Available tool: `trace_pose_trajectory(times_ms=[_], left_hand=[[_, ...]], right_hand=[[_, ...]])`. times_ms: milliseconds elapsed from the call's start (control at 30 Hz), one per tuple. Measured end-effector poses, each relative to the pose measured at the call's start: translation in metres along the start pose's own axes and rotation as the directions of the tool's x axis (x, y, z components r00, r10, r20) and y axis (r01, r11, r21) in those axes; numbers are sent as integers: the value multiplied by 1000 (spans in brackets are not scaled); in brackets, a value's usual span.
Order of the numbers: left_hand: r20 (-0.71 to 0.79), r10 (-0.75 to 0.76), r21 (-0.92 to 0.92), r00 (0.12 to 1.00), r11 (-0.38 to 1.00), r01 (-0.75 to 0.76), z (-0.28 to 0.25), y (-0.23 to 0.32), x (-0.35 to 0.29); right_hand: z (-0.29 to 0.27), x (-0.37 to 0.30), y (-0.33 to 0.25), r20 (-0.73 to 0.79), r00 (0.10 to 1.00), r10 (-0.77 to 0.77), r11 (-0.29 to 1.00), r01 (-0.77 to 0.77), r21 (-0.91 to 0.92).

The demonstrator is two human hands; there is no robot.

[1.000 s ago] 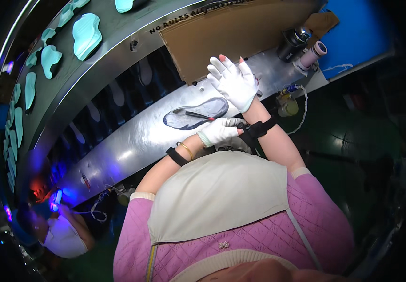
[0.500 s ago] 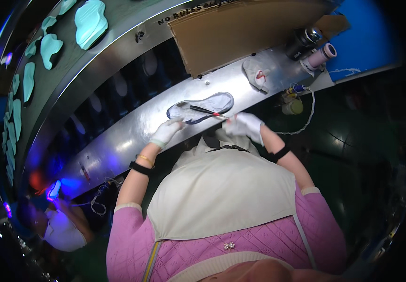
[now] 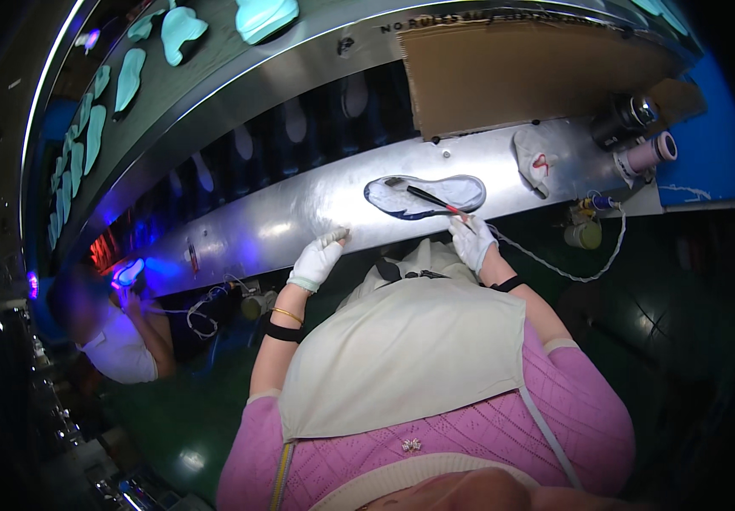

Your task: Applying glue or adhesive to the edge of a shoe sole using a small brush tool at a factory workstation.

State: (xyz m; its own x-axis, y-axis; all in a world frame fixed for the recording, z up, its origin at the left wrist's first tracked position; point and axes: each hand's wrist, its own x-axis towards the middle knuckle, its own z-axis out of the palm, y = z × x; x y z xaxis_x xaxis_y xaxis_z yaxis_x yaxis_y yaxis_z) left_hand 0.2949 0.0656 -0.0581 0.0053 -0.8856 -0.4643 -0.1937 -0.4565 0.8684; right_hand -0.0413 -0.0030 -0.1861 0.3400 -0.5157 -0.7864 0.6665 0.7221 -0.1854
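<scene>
1. The shoe sole (image 3: 453, 191) was laid on the bench (image 3: 269, 226), at the left hand's (image 3: 316, 259) two o'clock.
2. The brush (image 3: 430, 198) was pinched handle-end by the right hand (image 3: 471, 244), likely for reach.
3. Left finger closure couldn't be told.

Brown cardboard (image 3: 529, 81); pink bottle (image 3: 645, 157)

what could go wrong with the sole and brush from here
First, the shoe sole might slide or turn if the brush presses on it, since the left hand is off to its side and does not steady it. Second, the sole lies near the front edge of the metal bench, so a knock could push it over. Third, the right hand is at the far end of the handle, so the bristles may be harder to control.
</scene>
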Motion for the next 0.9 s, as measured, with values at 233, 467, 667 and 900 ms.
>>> trace_pose_trajectory(times_ms=[233,467,667,900], left_hand=[[-190,-139,-194,972,976,101,-8,-49,-17],[-305,7,205,952,977,58,31,-57,57],[-165,-244,61,956,964,257,60,-99,139],[-206,-142,-84,968,988,127,53,-124,157]], right_hand=[[20,13,-10,-42,988,-146,987,149,59],[50,10,-21,33,959,-282,959,283,-12],[93,-45,-31,165,901,-401,873,430,-227],[75,-55,-37,167,829,-533,771,558,-308]])
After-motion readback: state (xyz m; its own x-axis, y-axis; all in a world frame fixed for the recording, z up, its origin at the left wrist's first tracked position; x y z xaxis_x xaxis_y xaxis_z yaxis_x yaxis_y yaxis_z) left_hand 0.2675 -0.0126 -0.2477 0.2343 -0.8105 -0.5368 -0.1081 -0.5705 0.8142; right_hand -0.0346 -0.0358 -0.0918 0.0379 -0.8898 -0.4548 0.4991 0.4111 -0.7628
